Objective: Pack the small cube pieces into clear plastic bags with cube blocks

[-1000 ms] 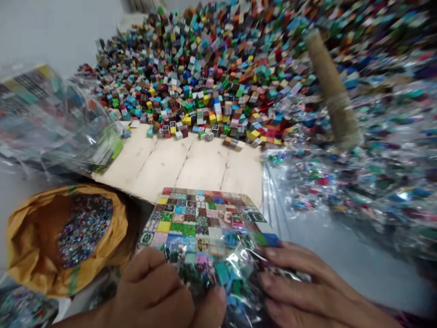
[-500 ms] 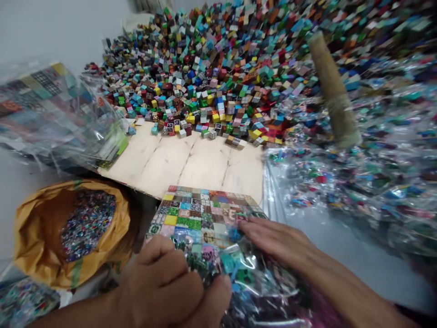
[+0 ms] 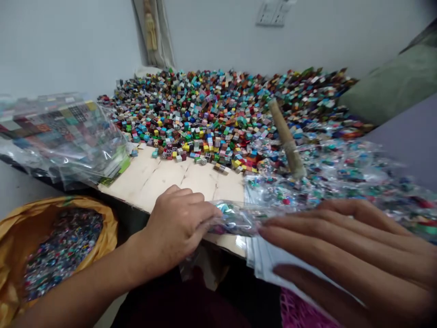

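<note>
Right, starting at far left: a yellow-orange sack (image 3: 9, 262) is gaping below the surface's edge, holding a heap of small shiny multicoloured pieces (image 3: 64, 255). Above it, a plastic-wrapped stack with a pixel-block print (image 3: 68, 136) is lying on the surface's left end, a pale wall (image 3: 71, 45) rising behind. A curtain (image 3: 164, 41) is hanging at the back with a tassel (image 3: 150, 32). Pale cardboard (image 3: 164, 175), creased in dark lines, is covering the near part of the surface; behind it a broad pile of coloured cubes (image 3: 198, 109) is spreading toward the wall. The left hand (image 3: 180, 218) is clamping the left end of a clear bag (image 3: 235, 221) with coloured contents, above the cardboard's near edge. A socket or switch plate (image 3: 271, 13) is showing on the wall. Right of centre, a brownish roll (image 3: 287, 139) is lying across cubes and clear packets (image 3: 341, 166), which are covering the right side. The right hand (image 3: 341, 246) is spreading open, fingers extended, tips at the bag's right end, thumb apart below; flat clear plastic sleeves (image 3: 259, 259) are sticking out underneath. The hands are staying apart, bag between. A greenish cushion-like form (image 3: 392, 86) is resting at far right.
</note>
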The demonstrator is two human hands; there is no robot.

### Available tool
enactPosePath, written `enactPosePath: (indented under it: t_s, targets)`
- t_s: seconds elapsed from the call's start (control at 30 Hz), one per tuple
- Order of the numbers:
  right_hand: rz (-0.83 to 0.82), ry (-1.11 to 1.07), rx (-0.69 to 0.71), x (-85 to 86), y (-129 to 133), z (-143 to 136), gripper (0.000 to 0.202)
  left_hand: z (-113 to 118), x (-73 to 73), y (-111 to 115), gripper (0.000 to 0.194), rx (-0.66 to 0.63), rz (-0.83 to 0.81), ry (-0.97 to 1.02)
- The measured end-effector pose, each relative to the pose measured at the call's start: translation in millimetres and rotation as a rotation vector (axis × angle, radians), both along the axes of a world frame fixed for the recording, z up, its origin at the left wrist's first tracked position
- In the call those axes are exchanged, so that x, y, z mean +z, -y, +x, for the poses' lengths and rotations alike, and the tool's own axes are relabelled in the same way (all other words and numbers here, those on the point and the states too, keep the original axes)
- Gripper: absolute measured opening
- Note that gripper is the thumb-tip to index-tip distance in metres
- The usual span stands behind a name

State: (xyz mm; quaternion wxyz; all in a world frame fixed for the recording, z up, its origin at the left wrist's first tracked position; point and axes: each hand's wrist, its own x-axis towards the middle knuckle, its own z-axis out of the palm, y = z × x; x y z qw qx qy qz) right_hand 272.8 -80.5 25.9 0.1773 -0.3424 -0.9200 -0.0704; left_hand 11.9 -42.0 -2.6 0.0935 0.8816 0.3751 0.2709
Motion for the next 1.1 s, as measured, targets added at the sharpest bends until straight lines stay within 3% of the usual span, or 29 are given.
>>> enactPosePath:
  t_s: [0.07, 0.17, 0.33, 0.53, 0.77, 0.9, 1.1]
  targets:
    - [0.113, 0.071, 0.002, 15.4, -14.3, -18.1, 0.025, -0.1, 1.8, -6.9, 0.019, 0.007, -0.052, -0.012]
    - [0.224, 0.164, -0.036, 25.2, -28.2, -31.0, 0.023, -0.5, 6.4, -16.5, 0.018, 0.008, -0.155, -0.080]
    - [0.218, 0.179, -0.040, 23.5, -43.3, -43.5, 0.015, -1.2, 11.9, -22.9, 0.029, 0.024, -0.228, -0.126]
    - [0.190, 0.174, 0.067, 34.2, -48.3, -59.1, 0.033, -0.3, 11.7, -23.9, 0.028, 0.058, -0.253, -0.155]
    - [0.227, 0.195, 0.014, 30.6, -39.9, -45.9, 0.028, 0.6, 13.2, -30.3, 0.027, 0.060, -0.286, -0.157]
    - [0.128, 0.265, -0.042, 27.5, -40.3, -43.4, 0.023, -0.1, 13.1, -32.3, 0.028, 0.064, -0.305, -0.167]
    - [-0.129, 0.434, -0.055, 37.4, -45.9, -71.6, 0.004, -0.4, 12.5, -36.5, 0.024, 0.081, -0.290, -0.161]
